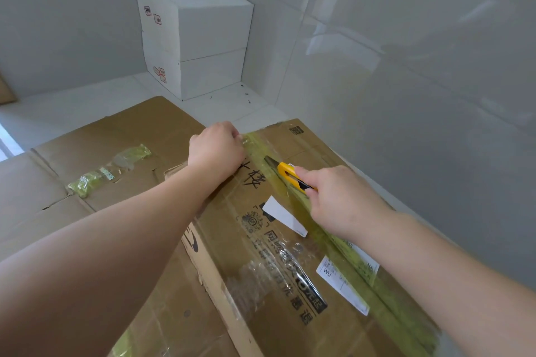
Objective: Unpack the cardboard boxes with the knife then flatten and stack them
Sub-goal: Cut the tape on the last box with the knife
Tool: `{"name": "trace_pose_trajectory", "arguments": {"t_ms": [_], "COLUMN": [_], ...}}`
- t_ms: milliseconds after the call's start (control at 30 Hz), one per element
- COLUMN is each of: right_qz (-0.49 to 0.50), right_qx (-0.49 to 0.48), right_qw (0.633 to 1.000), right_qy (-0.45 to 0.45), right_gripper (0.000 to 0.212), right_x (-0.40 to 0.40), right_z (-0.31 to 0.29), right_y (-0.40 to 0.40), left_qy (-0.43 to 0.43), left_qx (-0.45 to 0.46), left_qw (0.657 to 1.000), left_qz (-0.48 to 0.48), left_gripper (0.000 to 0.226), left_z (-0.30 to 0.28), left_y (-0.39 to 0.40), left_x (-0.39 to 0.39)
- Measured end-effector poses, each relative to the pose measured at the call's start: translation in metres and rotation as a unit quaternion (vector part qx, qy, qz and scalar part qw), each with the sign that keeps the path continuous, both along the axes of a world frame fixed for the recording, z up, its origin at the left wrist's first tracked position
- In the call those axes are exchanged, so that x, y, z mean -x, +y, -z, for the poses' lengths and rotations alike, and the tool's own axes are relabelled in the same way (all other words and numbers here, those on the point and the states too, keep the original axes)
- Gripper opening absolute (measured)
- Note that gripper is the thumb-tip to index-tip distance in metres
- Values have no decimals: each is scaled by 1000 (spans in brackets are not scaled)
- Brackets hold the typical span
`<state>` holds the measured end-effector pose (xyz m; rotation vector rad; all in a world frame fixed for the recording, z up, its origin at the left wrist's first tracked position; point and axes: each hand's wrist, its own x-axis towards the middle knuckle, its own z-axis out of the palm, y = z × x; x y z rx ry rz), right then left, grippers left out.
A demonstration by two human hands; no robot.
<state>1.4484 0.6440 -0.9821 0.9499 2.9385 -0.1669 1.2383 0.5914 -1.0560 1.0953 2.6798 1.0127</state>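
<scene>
A brown cardboard box (pixel 290 240) with black print and white labels stands in front of me, sealed along its top seam by yellowish tape (pixel 342 243). My right hand (pixel 339 203) grips a yellow utility knife (pixel 293 175), whose blade lies in the tape near the box's far end. My left hand (pixel 216 148) is curled at the far end of the seam, its fingers pinching the tape's end there. To the left lies flattened cardboard (pixel 95 159) with scraps of crumpled tape on it.
Two white boxes (pixel 197 38) are stacked in the far corner on the white tiled floor (pixel 87 101). A glossy grey wall (pixel 406 81) runs close along the right side of the box. A cardboard edge shows at the far left.
</scene>
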Motion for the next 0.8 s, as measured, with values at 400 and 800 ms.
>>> {"name": "trace_pose_trajectory", "arguments": {"t_ms": [400, 800], "right_qz": [-20, 6], "right_qx": [-13, 28], "right_qw": [999, 999], "right_qy": [22, -14], "right_gripper": [49, 42], "right_x": [-6, -16], "right_z": [6, 8], "right_y": [4, 1], "left_qy": [-9, 14], "left_qx": [-2, 7], "left_qw": [1000, 1000], "left_qz": [-2, -4], "left_gripper": [15, 15], "left_z": [-1, 4], "left_y": [1, 1], "left_x": [-1, 0]}}
